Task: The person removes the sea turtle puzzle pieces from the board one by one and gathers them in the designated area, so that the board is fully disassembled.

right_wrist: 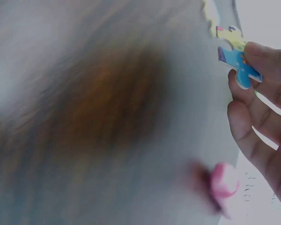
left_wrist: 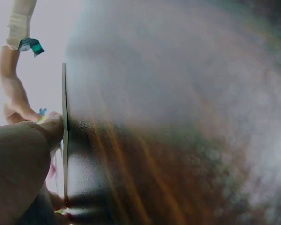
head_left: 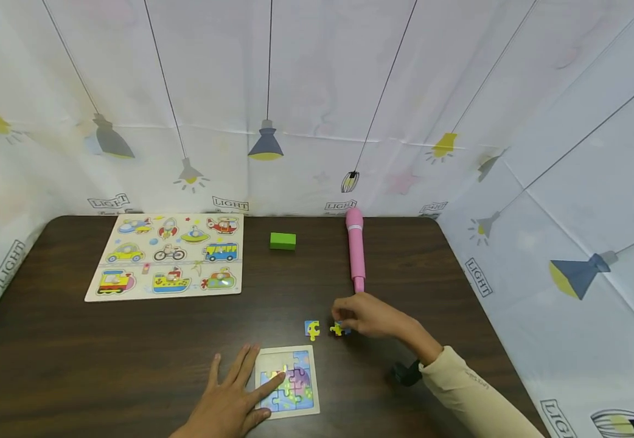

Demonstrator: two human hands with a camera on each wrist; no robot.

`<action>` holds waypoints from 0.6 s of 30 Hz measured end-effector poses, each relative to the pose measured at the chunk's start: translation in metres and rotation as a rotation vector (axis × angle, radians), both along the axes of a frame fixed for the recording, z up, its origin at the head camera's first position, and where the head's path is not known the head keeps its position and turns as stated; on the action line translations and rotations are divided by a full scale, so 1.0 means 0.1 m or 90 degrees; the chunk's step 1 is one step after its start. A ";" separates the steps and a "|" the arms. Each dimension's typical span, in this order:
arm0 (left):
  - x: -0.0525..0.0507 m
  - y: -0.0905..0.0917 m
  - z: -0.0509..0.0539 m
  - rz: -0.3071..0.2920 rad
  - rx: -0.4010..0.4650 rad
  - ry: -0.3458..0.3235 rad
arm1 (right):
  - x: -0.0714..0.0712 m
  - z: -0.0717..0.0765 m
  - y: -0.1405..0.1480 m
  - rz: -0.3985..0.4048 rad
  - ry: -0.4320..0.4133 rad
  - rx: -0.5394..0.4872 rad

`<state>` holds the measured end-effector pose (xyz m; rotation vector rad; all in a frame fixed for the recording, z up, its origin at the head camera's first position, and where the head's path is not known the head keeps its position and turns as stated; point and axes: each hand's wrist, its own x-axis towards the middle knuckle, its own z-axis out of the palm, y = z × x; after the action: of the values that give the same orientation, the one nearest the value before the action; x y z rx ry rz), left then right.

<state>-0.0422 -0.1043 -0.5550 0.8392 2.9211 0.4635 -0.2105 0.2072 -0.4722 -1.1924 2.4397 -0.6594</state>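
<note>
The head view looks forward and down over the worktop [head_left: 131,365], far enough off to catch the left hand [head_left: 225,401] and right hand [head_left: 376,316] in its lower half. Both wrist views sit close, turned sideways: the left skims low, its hand lower left; the right's hand fills the right edge. All three share the right hand.

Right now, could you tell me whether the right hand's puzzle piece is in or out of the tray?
Out: the right hand pinches the puzzle piece apart from the tray, with table showing between them.
</note>
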 end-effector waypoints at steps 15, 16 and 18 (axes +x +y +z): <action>0.02 -0.02 -0.05 -0.004 0.015 0.056 | 0.14 -0.32 -0.06 -0.133 0.196 0.023; 0.02 -0.02 -0.05 -0.003 0.015 0.051 | 0.14 -0.32 -0.07 -0.132 0.211 0.028; 0.02 -0.02 -0.04 -0.003 0.015 0.037 | 0.16 -0.33 -0.08 -0.134 0.230 0.031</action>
<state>-0.0404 -0.1061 -0.5587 0.8776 2.9705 0.4823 -0.1943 0.1997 -0.5049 -1.1273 2.8936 -0.4672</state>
